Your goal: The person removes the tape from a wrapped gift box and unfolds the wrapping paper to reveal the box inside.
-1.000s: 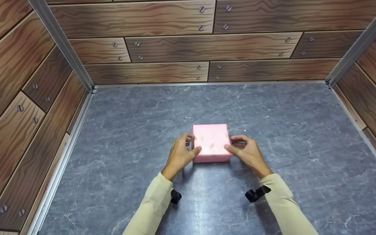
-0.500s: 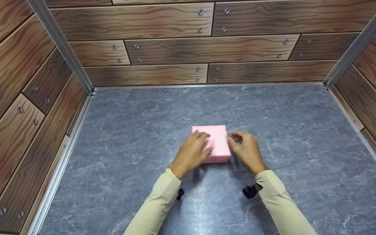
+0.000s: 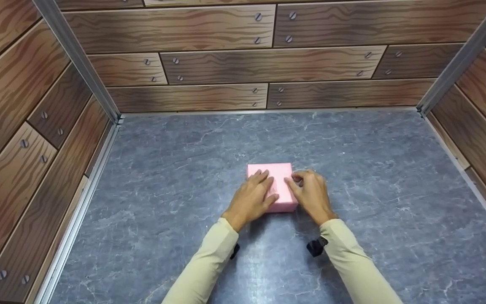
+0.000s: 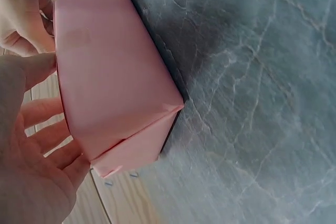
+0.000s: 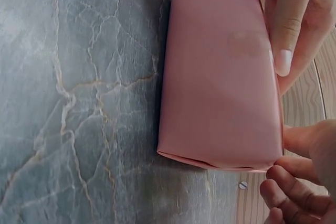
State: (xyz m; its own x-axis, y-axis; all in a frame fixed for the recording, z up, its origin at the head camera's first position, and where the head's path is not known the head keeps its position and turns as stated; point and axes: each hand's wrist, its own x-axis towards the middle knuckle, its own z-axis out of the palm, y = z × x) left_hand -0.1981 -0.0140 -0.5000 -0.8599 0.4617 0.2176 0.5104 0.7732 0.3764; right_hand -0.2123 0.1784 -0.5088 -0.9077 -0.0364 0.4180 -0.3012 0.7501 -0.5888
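Observation:
A small box wrapped in pink paper (image 3: 283,195) sits on the grey marbled surface in the middle of the head view. My left hand (image 3: 250,197) lies over the left part of its top, fingers extended and spread, with the thumb toward the near edge. At the right edge, my right hand (image 3: 315,195) pinches the box between thumb and curled index finger, thumb on top. Folded paper shows along one end of the box (image 4: 113,72) in the left wrist view. In the right wrist view, the fingers (image 5: 294,190) curl by the box's corner.
Wood-plank-patterned walls (image 3: 213,65) with printed screws enclose the marbled work surface (image 3: 175,169) at the back and both sides. Metal rails run along the edges and corners. Black wrist cameras (image 3: 317,247) hang under both cream sleeves (image 3: 201,261).
My left hand has moved from gripping the box's left edge to lying on its top. My right hand slipped off the right edge, then came back in with the thumb on top.

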